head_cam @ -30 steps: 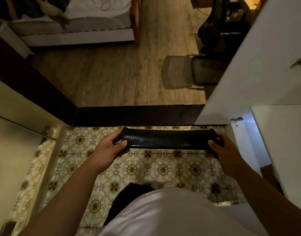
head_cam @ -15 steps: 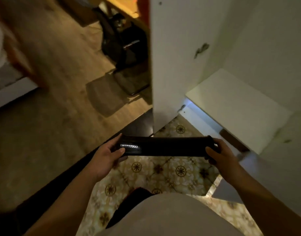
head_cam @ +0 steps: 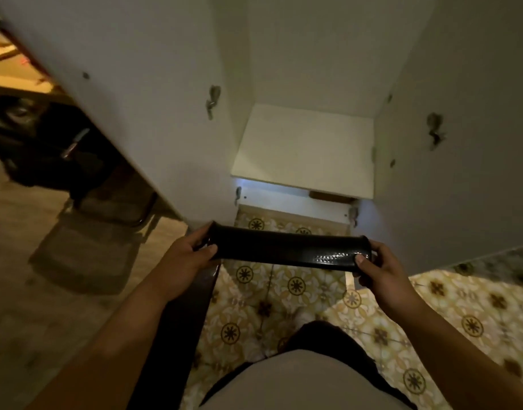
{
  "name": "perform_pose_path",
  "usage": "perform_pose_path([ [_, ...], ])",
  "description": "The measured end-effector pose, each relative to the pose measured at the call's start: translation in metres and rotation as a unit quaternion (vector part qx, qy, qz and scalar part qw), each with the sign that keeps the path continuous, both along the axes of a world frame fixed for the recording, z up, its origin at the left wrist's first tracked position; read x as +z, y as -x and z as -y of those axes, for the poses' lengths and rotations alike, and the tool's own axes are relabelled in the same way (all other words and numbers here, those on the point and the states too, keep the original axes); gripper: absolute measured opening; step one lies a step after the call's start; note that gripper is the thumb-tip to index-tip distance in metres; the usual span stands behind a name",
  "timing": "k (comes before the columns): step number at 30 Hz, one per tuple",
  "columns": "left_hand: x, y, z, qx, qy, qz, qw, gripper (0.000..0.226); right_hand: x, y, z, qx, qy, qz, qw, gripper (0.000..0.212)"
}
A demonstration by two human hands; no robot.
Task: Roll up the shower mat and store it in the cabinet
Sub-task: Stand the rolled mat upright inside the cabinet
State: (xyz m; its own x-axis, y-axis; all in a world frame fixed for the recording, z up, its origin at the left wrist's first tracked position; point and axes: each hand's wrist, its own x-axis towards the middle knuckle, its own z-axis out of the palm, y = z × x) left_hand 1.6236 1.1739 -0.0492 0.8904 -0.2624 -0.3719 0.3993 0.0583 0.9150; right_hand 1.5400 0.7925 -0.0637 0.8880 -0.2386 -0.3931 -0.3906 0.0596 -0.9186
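The shower mat (head_cam: 284, 247) is a black glossy roll held level at waist height. My left hand (head_cam: 186, 255) grips its left end, thumb on top. My right hand (head_cam: 378, 267) grips its right end, thumb on the dotted surface. Straight ahead stands the white cabinet with both doors open. Its pale shelf (head_cam: 304, 149) lies bare just beyond and above the roll. The left door (head_cam: 153, 113) and the right door (head_cam: 461, 143) flank the opening.
Patterned yellow tiles (head_cam: 313, 297) cover the floor under me. A dark threshold strip (head_cam: 177, 321) separates them from the wooden floor (head_cam: 32, 276) on the left. A dark chair base (head_cam: 47, 149) stands at the far left behind the left door.
The view has swung right, from the doorway to facing the open cabinet. Both hands kept their hold on the roll's ends. The cabinet shelf now sits directly ahead.
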Motion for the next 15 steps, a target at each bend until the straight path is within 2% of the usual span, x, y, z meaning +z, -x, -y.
perform_pose_path([
  [9,-0.014,-0.076,0.057,-0.032,-0.033,-0.015,0.999,0.045,-0.024,-0.045,0.036,-0.055,-0.026,-0.019,0.998,0.029],
  [12,-0.022,-0.100,0.069,-0.003,-0.047,-0.035,0.998,0.043,-0.032,-0.075,0.048,-0.060,-0.033,-0.020,0.997,0.029],
  [15,-0.035,-0.123,0.083,-0.012,-0.058,-0.038,0.998,0.049,-0.045,-0.106,0.058,-0.059,-0.050,-0.039,0.996,0.029],
])
